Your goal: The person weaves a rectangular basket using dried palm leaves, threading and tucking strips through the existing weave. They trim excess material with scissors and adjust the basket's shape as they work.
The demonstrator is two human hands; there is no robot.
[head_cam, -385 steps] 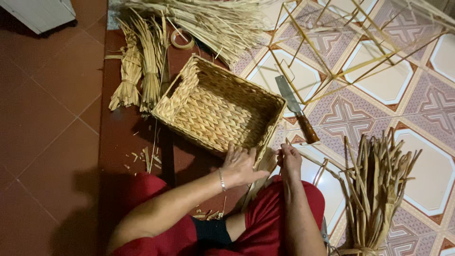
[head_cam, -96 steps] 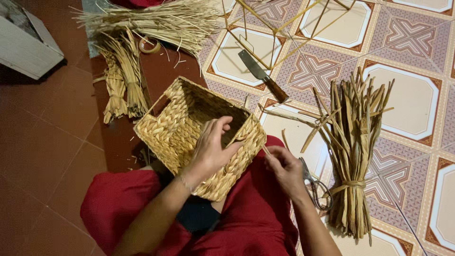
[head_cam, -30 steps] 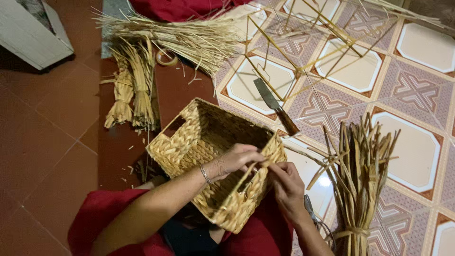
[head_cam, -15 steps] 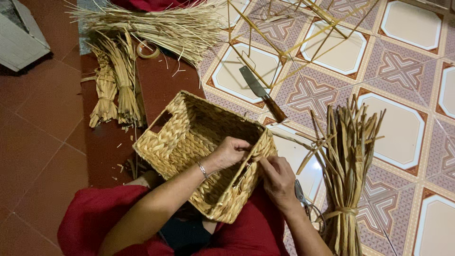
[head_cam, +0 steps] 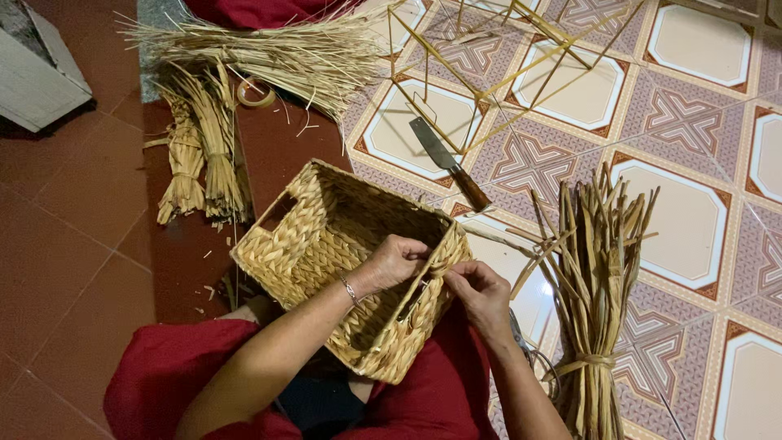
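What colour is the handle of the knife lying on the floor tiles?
Dark reddish-brown, wood-like, on the knife beyond the basket; head view.

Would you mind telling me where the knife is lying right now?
In the head view, the knife lies on the patterned tile floor, just beyond the woven basket, beside the yellow wire frame and left of the tied reed bundle.
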